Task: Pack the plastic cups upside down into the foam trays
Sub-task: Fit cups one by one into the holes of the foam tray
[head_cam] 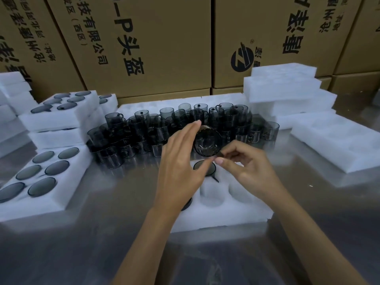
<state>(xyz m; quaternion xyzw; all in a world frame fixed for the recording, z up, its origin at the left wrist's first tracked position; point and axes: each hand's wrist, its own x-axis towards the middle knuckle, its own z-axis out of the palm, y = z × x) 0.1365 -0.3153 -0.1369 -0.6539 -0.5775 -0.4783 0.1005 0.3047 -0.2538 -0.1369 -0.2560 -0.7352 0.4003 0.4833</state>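
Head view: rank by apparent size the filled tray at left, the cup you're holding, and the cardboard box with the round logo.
Largest to smallest:
1. Cardboard box
2. Filled tray, though it is nearer the camera
3. Held cup, between left hand and right hand

Left hand [181,161] hides tray pockets — seated cup [187,203] mostly covered; box print [127,44] cut off.
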